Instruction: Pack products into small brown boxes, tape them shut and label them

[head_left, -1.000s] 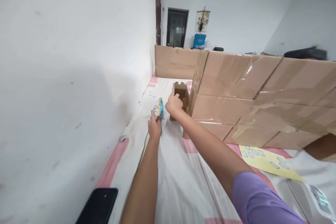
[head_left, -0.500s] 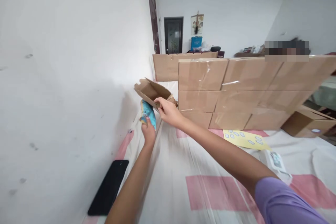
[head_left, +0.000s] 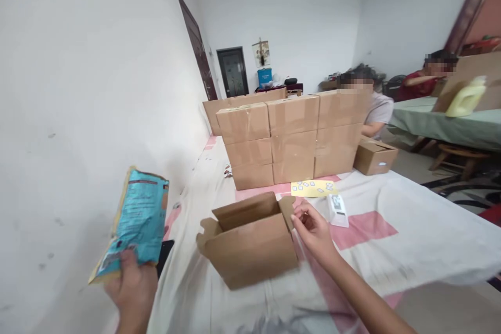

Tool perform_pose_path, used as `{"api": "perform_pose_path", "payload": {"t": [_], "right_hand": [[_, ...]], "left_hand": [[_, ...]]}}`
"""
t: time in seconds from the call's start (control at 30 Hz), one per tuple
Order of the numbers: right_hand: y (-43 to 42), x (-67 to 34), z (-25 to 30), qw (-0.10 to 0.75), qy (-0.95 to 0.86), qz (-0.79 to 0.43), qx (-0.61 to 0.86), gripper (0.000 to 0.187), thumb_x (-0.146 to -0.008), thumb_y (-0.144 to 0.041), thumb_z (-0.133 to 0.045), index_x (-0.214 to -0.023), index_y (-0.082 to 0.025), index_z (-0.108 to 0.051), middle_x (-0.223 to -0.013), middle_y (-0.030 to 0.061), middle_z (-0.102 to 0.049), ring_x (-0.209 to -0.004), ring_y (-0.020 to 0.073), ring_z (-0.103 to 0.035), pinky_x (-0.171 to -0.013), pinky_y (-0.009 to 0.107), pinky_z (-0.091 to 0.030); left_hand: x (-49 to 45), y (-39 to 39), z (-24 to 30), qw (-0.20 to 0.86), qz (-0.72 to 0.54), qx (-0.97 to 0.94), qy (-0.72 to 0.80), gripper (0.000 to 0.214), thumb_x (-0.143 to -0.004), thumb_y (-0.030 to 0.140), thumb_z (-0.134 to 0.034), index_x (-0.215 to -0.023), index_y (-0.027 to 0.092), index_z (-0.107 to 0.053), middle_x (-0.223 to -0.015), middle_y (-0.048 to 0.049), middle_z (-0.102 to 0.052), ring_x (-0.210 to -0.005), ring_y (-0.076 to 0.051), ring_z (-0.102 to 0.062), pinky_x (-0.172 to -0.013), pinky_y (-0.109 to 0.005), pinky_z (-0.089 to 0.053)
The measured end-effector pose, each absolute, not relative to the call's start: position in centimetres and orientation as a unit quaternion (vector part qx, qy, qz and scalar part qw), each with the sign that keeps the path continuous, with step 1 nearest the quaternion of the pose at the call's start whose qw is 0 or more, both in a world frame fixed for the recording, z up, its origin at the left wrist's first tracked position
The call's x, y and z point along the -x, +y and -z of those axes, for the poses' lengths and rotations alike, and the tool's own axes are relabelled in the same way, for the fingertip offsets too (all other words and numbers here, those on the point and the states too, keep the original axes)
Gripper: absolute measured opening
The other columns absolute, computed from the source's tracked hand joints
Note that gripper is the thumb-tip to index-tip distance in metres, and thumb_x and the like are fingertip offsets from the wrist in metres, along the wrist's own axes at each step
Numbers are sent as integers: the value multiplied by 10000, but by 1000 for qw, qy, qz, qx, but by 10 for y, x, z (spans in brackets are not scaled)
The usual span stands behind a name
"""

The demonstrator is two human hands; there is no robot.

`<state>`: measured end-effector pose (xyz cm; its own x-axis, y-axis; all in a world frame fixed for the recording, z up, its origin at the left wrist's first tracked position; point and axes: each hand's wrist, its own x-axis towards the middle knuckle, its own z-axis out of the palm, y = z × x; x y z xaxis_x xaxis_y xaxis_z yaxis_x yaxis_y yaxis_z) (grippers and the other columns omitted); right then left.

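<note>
My left hand point(head_left: 135, 282) is closed on the lower part of a blue and yellow plastic packet point(head_left: 144, 214), held up beside the wall at the left. An open-topped cardboard box point(head_left: 254, 250) sits on the cloth in front of me, its end flaps raised. At its right flap is my right hand point(head_left: 313, 229), the fingertips closed on the flap's edge. The box's floor is hidden from this angle. Partly behind the packet and my left hand lies a black phone point(head_left: 165, 253).
A taped wall of cardboard boxes point(head_left: 293, 138) stands across the table. Before it lie a yellow sheet with printed shapes point(head_left: 313, 188) and a white device point(head_left: 338, 210). Another carton point(head_left: 376, 156) is at the right. Two people sit beyond, near a yellow-green jug point(head_left: 465, 98).
The open box has come nearer and now rests upright on the cloth. My left hand has moved left with the packet, apart from the box. The view has turned right.
</note>
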<state>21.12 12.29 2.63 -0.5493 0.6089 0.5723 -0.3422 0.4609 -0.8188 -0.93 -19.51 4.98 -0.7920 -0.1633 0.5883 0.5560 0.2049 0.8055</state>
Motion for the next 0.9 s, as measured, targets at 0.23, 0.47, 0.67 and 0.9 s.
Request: {"api": "perform_pose_path", "payload": {"t": [0.23, 0.47, 0.67, 0.9], "right_hand": [[134, -217, 19, 487, -684, -531, 117, 243, -943, -442, -619, -832, -230, -572, -802, 23, -545, -656, 166, -533, -572, 293, -439], [137, -207, 37, 518, -652, -543, 110, 218, -962, -410, -590, -835, -239, -540, -771, 14, -501, -667, 175, -516, -555, 287, -414], [137, -208, 42, 527, -629, -564, 91, 157, -962, -339, -611, -856, -234, -561, -789, -1, -498, -643, 144, -498, -551, 254, -393], [134, -208, 41, 526, -619, -578, 82, 154, -964, -307, -614, -848, -216, -569, -782, -10, -482, -593, 111, -449, -522, 230, -342]], "left_hand": [[1, -150, -121, 121, 461, 392, -787, 501, -761, 658, -559, -890, 203, -723, -864, -83, -742, -1014, -327, -683, -974, -480, -568], [5, -66, -120, -49, 493, 399, -772, 491, -699, 684, -677, -692, 194, -655, -687, -31, -684, -690, -217, -630, -723, -350, -591], [30, -68, -101, -33, 549, 351, -757, 676, -685, 810, -642, -865, 160, -688, -808, -61, -719, -806, -246, -666, -774, -362, -572], [42, -77, -97, -45, 568, 359, -740, 640, -736, 682, -723, -1113, 168, -664, -1083, -95, -710, -1023, -259, -654, -884, -366, -533]]}}
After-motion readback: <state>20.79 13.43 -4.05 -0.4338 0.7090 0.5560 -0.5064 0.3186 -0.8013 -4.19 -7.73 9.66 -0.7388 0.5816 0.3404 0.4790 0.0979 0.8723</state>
